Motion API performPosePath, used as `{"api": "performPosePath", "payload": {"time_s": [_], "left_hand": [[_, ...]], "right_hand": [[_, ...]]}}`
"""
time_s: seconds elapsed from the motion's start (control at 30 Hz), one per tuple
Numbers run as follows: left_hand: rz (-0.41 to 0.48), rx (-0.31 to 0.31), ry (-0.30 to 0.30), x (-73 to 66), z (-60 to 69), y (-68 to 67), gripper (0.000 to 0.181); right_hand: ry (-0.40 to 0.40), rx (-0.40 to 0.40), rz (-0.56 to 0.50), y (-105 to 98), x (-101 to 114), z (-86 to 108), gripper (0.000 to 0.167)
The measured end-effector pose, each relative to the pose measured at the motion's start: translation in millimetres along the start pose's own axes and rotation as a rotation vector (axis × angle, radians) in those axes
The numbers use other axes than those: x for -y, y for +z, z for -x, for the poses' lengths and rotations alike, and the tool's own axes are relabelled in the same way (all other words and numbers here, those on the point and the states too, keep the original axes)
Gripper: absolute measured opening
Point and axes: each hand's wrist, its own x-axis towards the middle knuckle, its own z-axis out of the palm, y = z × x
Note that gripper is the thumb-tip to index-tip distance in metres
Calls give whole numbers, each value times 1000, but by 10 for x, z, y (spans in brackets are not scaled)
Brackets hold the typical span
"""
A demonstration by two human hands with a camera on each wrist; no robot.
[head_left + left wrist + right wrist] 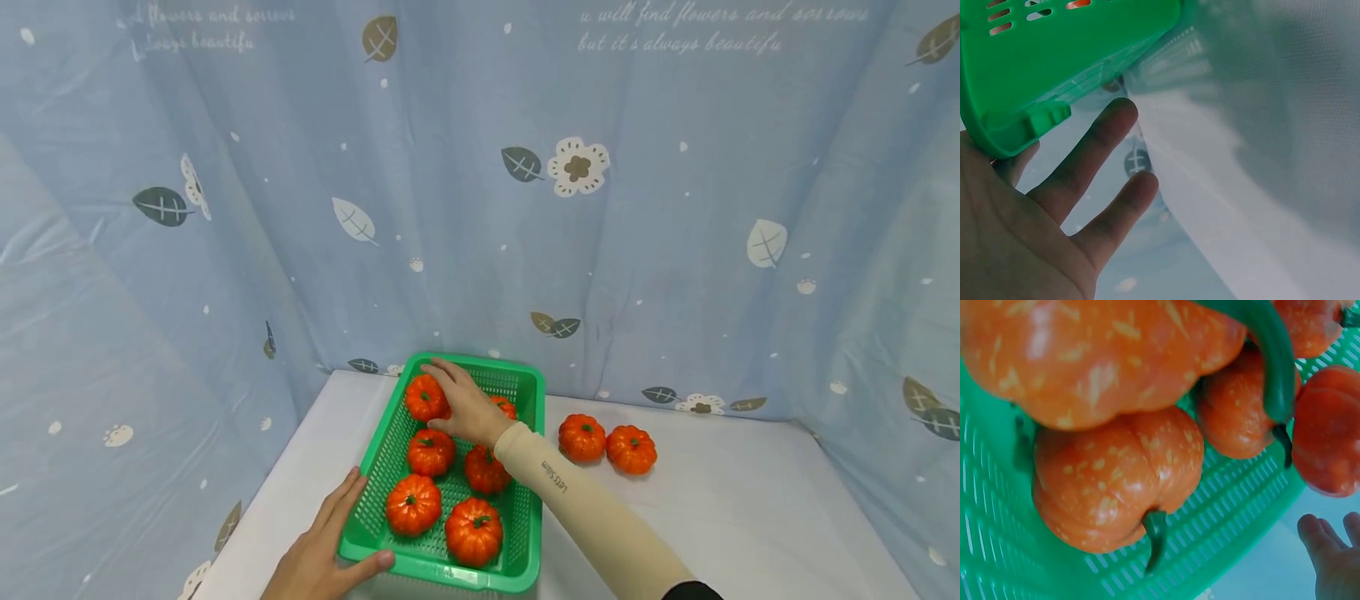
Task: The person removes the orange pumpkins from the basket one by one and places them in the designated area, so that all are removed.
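Note:
Several orange pumpkins with green stems lie in a green slotted basket (528, 533). Over the back-left pumpkin (424, 398) reaches my right hand (471, 408), its fingers extended past the pumpkin's back and the thumb in front; whether they touch it is unclear. My left hand (322, 542) rests at the basket's front-left corner, thumb on the front rim and fingers along the left side. In the left wrist view the left hand (1054, 206) has spread fingers beside the basket wall (1072, 50). The right wrist view shows pumpkins (1116, 481) close up, with fingertips outside the basket.
Two more pumpkins (581, 438) (632, 450) stand side by side on the white table (750, 508), right of the basket. A blue curtain (465, 275) printed with leaves and flowers hangs behind and along the sides.

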Motion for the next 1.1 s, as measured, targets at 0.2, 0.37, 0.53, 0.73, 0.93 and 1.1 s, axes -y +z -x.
{"api": "performPosePath", "payload": {"time_s": [0.2,0.37,0.53,0.73,0.93,1.1], "left_hand": [[4,-14,6,-5,11,14,99],[1,-11,-12,-15,18,24,100],[-9,-18,-11,-7,18,25,101],[-8,-29,-1,0,17,27,100],[-6,-31,13,28,8,35,100],[-1,-23,9,9,10,25,99]], "right_hand": [[27,-3,22,50,-7,-5,92],[51,9,33,77,1,-11,88],[47,31,41,119,17,-27,81],[63,45,31,122,27,-22,76],[65,57,29,124,50,16,76],[32,62,31,74,124,67,76]]}}
